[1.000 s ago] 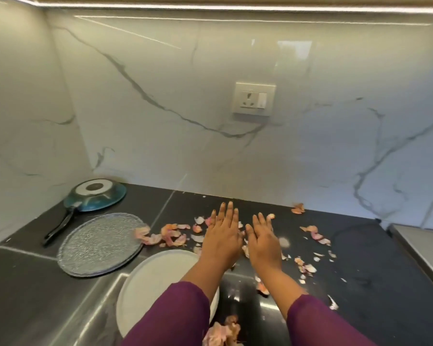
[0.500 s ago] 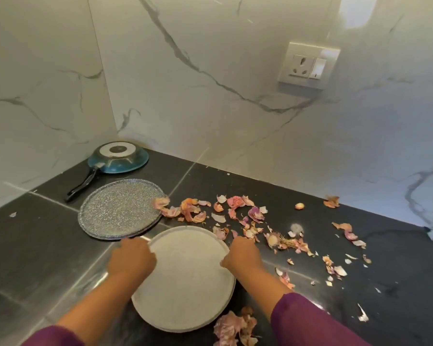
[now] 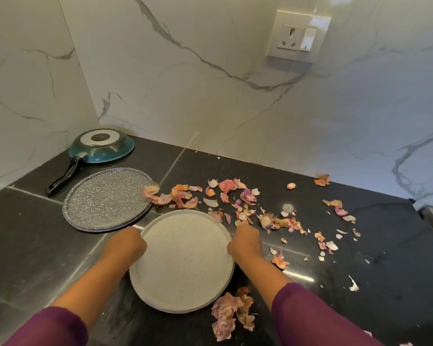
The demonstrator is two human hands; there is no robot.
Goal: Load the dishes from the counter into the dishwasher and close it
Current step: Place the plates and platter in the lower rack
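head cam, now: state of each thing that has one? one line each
white plate: level, gripped at both sides; lift-off unclear.
left hand: grips the white plate's left rim.
right hand: grips its right rim.
grey speckled plate: flat on the counter, untouched.
frying pan: upside down, base up.
onion peels: scattered loose over the counter.
wall socket: nothing plugged in.

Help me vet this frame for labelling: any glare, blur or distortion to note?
Head view: light glares in streaks on the black countertop right of the white plate; a bright patch washes the marble wall above the socket, which the wide lens skews; left hand, right hand and onion peels look sharp; purple sleeves at the bottom edge look softer.
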